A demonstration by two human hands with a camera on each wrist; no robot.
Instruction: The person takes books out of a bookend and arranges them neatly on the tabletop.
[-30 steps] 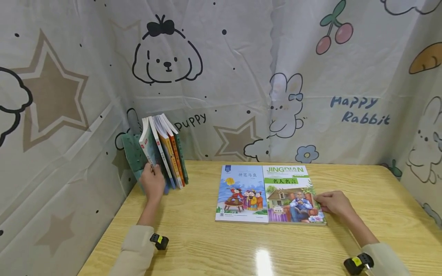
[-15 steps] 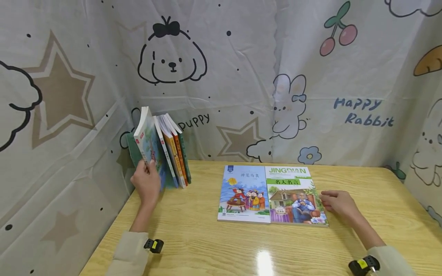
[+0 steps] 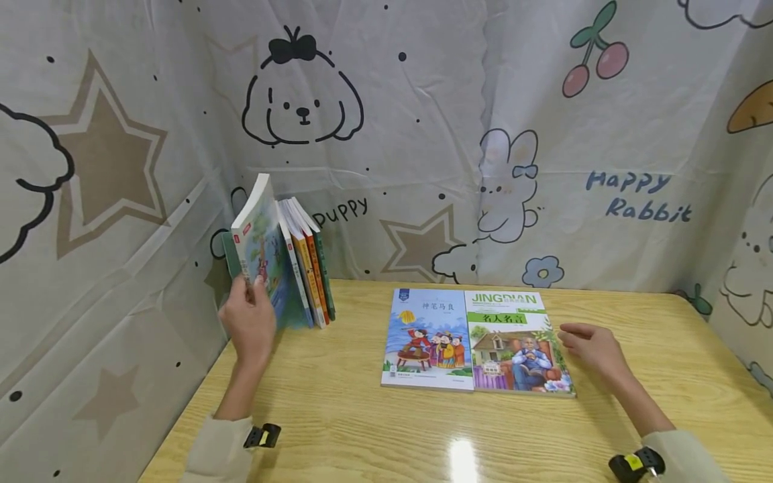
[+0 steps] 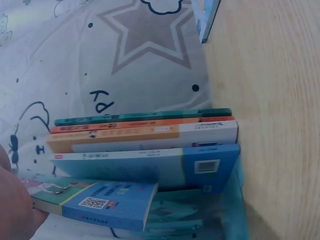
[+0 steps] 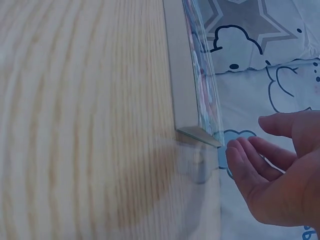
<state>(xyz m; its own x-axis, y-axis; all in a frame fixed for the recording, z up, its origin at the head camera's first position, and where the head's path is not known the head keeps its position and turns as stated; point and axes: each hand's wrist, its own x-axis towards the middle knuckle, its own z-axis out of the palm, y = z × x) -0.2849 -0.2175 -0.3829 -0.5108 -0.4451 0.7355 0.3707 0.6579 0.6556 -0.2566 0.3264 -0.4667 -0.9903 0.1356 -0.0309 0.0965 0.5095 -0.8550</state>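
Observation:
My left hand (image 3: 247, 322) pinches a picture book (image 3: 261, 238) by its spine, thumb on the front cover. In the left wrist view this book (image 4: 107, 205) is tilted, its blue lower end over a teal bookend (image 4: 232, 210). Beside it several books stand upright, among them a blue-and-white one (image 4: 145, 165), an orange one (image 4: 115, 134) and a dark green one (image 4: 145, 116). My right hand (image 3: 594, 349) holds nothing, fingers loosely bent next to the right edge of a book with a green title band (image 3: 513, 342). Left of that lies a blue-covered book (image 3: 425, 339), edge to edge with it.
The wooden table (image 3: 362, 429) meets a patterned cloth (image 3: 362, 168) hanging at the back and on both sides. The standing books and bookend are close to the left cloth. A bright reflection lies at the table's front.
The left hand has drawn the picture book upward and to the left, away from the standing books. The right hand has come away slightly from the lying book's edge.

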